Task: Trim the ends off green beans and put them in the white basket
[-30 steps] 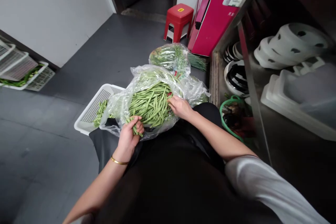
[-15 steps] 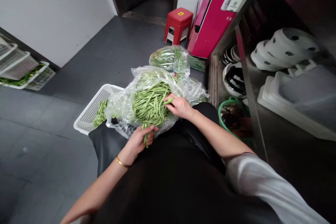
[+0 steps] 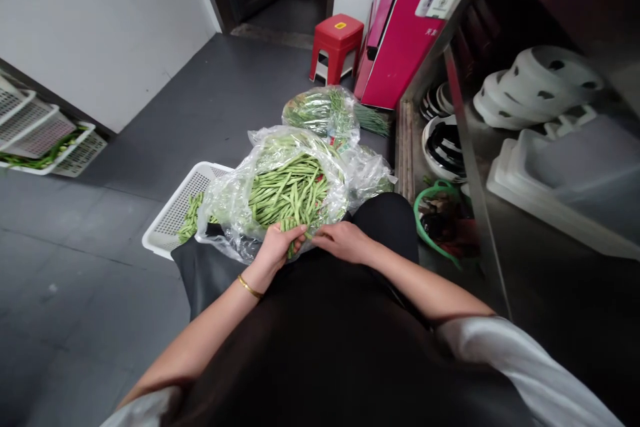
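Note:
A clear plastic bag (image 3: 225,203) full of long green beans (image 3: 285,187) lies open in front of my lap. My left hand (image 3: 277,245) is closed round a small bunch of green beans at the bag's near edge. Beside it, my right hand (image 3: 343,240) is closed, its fingertips pinched near the ends of that bunch; a bit of green shows at the fingertips, too small to make out fully. To the left, partly under the bag, a white perforated basket (image 3: 165,227) holds some green beans.
More bagged greens (image 3: 320,113) lie behind the beans, near a red stool (image 3: 337,43). On the right stand a metal shelf with white containers (image 3: 535,87) and a green basket (image 3: 425,230). Stacked white baskets (image 3: 80,153) are at far left.
My right hand has come down and back from the bean pile to beside my left hand. The left hand, with its bunch of green beans, has shifted slightly up and right.

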Demonstrator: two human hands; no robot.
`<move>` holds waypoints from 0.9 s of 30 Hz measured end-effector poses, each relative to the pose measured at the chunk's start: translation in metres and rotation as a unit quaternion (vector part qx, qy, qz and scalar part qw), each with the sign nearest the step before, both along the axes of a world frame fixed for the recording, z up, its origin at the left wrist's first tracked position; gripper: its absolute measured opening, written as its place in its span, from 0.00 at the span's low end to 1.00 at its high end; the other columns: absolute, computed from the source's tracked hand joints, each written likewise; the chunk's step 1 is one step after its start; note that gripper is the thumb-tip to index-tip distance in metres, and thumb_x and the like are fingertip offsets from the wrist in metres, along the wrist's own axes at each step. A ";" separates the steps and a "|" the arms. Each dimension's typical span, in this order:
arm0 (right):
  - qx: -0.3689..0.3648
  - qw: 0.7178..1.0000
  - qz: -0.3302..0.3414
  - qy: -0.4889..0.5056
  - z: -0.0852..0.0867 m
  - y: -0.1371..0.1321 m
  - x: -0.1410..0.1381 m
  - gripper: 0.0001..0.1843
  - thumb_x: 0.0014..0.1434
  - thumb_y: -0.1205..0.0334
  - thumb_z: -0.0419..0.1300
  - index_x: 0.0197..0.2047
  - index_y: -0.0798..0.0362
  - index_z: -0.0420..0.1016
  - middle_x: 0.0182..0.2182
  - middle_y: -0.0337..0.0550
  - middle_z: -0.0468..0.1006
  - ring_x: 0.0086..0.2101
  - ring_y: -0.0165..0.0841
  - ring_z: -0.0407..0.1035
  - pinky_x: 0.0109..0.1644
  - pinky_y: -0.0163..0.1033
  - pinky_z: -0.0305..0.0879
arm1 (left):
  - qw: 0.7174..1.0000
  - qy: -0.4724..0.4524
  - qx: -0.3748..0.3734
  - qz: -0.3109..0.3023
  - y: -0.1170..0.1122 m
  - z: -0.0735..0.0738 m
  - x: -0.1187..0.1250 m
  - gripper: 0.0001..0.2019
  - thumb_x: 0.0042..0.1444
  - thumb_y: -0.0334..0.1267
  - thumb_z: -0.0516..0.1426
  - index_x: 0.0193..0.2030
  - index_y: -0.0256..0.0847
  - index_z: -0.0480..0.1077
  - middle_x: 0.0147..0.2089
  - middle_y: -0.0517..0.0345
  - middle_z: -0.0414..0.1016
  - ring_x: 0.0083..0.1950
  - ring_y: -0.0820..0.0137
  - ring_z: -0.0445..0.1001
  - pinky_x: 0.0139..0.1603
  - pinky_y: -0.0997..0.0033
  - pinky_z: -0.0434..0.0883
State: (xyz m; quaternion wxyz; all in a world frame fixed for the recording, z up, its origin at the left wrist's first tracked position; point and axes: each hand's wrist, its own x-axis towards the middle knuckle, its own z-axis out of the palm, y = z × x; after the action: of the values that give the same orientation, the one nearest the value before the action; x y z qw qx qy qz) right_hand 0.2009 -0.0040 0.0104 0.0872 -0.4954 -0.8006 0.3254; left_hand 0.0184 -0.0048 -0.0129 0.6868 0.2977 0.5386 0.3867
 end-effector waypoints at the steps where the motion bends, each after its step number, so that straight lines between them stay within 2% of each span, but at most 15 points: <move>1: 0.023 0.999 0.019 -0.037 -0.001 -0.003 -0.003 0.17 0.62 0.53 0.51 0.31 0.54 0.75 0.26 0.42 0.77 0.28 0.30 0.70 0.31 0.32 0.59 | 1.000 0.007 0.003 0.001 0.001 -0.001 0.001 0.15 0.39 0.39 0.66 0.19 0.35 0.65 0.15 0.61 0.66 0.14 0.79 0.60 0.14 0.78 0.56; 3: 0.086 0.992 0.050 -0.080 -0.009 -0.009 -0.011 0.17 0.63 0.57 0.51 0.30 0.56 0.73 0.26 0.44 0.76 0.27 0.30 0.69 0.29 0.33 0.56 | 1.000 0.005 0.003 0.006 0.002 -0.001 0.003 0.14 0.40 0.39 0.66 0.20 0.35 0.65 0.15 0.62 0.65 0.14 0.79 0.59 0.13 0.78 0.54; 5: 0.166 0.981 0.072 -0.073 -0.016 -0.016 -0.018 0.16 0.64 0.59 0.49 0.30 0.57 0.72 0.24 0.45 0.75 0.25 0.30 0.67 0.28 0.33 0.55 | 1.000 -0.028 -0.013 0.000 0.002 -0.001 0.004 0.12 0.40 0.38 0.66 0.22 0.34 0.68 0.16 0.62 0.66 0.14 0.80 0.58 0.13 0.79 0.53; 8: 0.286 0.955 0.076 0.011 -0.015 -0.023 -0.020 0.18 0.65 0.59 0.47 0.28 0.56 0.70 0.21 0.43 0.71 0.24 0.29 0.65 0.27 0.34 0.55 | 0.991 -0.108 -0.076 -0.021 0.002 -0.003 0.005 0.10 0.38 0.33 0.65 0.28 0.30 0.72 0.21 0.58 0.70 0.17 0.80 0.61 0.14 0.80 0.55; 10: 0.312 0.945 0.042 0.083 -0.005 -0.023 -0.014 0.18 0.65 0.60 0.46 0.27 0.55 0.69 0.21 0.42 0.70 0.25 0.29 0.64 0.30 0.34 0.57 | 0.983 -0.138 -0.122 -0.014 0.000 -0.005 0.004 0.11 0.37 0.30 0.64 0.30 0.29 0.73 0.23 0.56 0.71 0.18 0.79 0.63 0.15 0.80 0.55; 11: 0.294 0.948 0.026 0.118 0.002 -0.021 -0.009 0.19 0.66 0.60 0.45 0.27 0.55 0.69 0.22 0.42 0.70 0.26 0.28 0.65 0.32 0.33 0.58 | 0.981 -0.144 -0.131 -0.010 -0.002 -0.005 0.002 0.11 0.37 0.30 0.63 0.30 0.30 0.73 0.22 0.56 0.71 0.18 0.78 0.63 0.15 0.80 0.55; 13: 0.197 0.966 0.023 0.168 0.011 -0.011 0.001 0.17 0.65 0.59 0.46 0.31 0.55 0.72 0.26 0.42 0.73 0.29 0.27 0.67 0.36 0.33 0.61 | 0.982 -0.148 -0.118 -0.018 -0.005 -0.004 -0.002 0.10 0.38 0.30 0.62 0.32 0.31 0.74 0.21 0.57 0.70 0.18 0.78 0.62 0.15 0.80 0.54; 15: 0.051 0.981 0.029 0.186 0.010 0.003 0.009 0.13 0.60 0.53 0.55 0.37 0.53 0.73 0.30 0.41 0.75 0.31 0.28 0.68 0.36 0.32 0.62 | 0.987 -0.134 -0.078 -0.042 -0.009 0.000 -0.008 0.12 0.40 0.31 0.61 0.35 0.32 0.74 0.21 0.58 0.70 0.17 0.78 0.60 0.15 0.79 0.53; 16: -0.031 0.980 0.017 0.196 0.005 0.011 0.010 0.15 0.55 0.50 0.59 0.39 0.53 0.74 0.29 0.40 0.75 0.29 0.28 0.68 0.33 0.32 0.62 | 0.990 -0.115 -0.056 -0.056 -0.010 0.002 -0.011 0.13 0.41 0.31 0.60 0.37 0.33 0.74 0.21 0.59 0.70 0.17 0.78 0.60 0.15 0.79 0.52; 18: -0.184 0.947 -0.062 0.258 -0.008 0.026 0.007 0.23 0.50 0.43 0.61 0.40 0.54 0.73 0.23 0.37 0.72 0.22 0.26 0.64 0.25 0.31 0.58 | 0.994 -0.062 -0.019 -0.084 -0.013 0.008 -0.014 0.14 0.41 0.30 0.60 0.38 0.33 0.74 0.20 0.59 0.70 0.16 0.78 0.60 0.15 0.79 0.52; 20: -0.292 0.870 -0.154 0.366 -0.021 0.039 -0.001 0.25 0.51 0.41 0.58 0.37 0.56 0.72 0.17 0.33 0.66 0.15 0.23 0.57 0.19 0.30 0.51 | 0.993 -0.025 0.003 -0.117 -0.016 0.013 -0.015 0.13 0.42 0.32 0.61 0.38 0.33 0.74 0.19 0.60 0.69 0.16 0.79 0.59 0.16 0.79 0.52; 22: -0.329 0.804 -0.193 0.455 -0.025 0.046 -0.010 0.23 0.49 0.43 0.60 0.34 0.57 0.71 0.15 0.31 0.63 0.14 0.21 0.53 0.17 0.30 0.46 | 0.990 -0.013 0.012 -0.143 -0.017 0.015 -0.015 0.12 0.46 0.38 0.60 0.37 0.33 0.74 0.18 0.60 0.69 0.15 0.79 0.57 0.15 0.78 0.51; 23: -0.329 0.791 -0.192 0.478 -0.024 0.048 -0.013 0.22 0.47 0.45 0.63 0.33 0.58 0.72 0.15 0.31 0.63 0.14 0.21 0.53 0.17 0.29 0.46 | 0.989 -0.008 0.014 -0.149 -0.017 0.015 -0.015 0.13 0.47 0.40 0.60 0.37 0.33 0.74 0.18 0.60 0.68 0.14 0.80 0.56 0.15 0.78 0.50; 25: -0.304 0.796 -0.191 0.487 -0.015 0.047 -0.015 0.20 0.47 0.48 0.64 0.32 0.58 0.72 0.16 0.31 0.64 0.14 0.21 0.54 0.17 0.29 0.47 | 0.989 0.011 0.017 -0.149 -0.016 0.012 -0.015 0.13 0.48 0.43 0.60 0.34 0.33 0.74 0.18 0.60 0.68 0.14 0.79 0.57 0.15 0.78 0.50; 27: -0.229 0.830 -0.208 0.464 -0.002 0.038 -0.014 0.18 0.49 0.48 0.62 0.32 0.57 0.72 0.16 0.33 0.65 0.15 0.22 0.56 0.18 0.30 0.52 | 0.991 0.038 0.011 -0.124 -0.012 0.007 -0.015 0.12 0.46 0.42 0.61 0.30 0.32 0.73 0.17 0.59 0.67 0.14 0.79 0.57 0.15 0.78 0.49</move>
State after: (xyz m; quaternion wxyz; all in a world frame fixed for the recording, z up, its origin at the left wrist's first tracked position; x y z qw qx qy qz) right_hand 0.1869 0.0342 0.0082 0.3978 -0.4468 -0.4465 0.6654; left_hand 0.0035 -0.0173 -0.0059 0.7054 0.3842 0.5187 0.2929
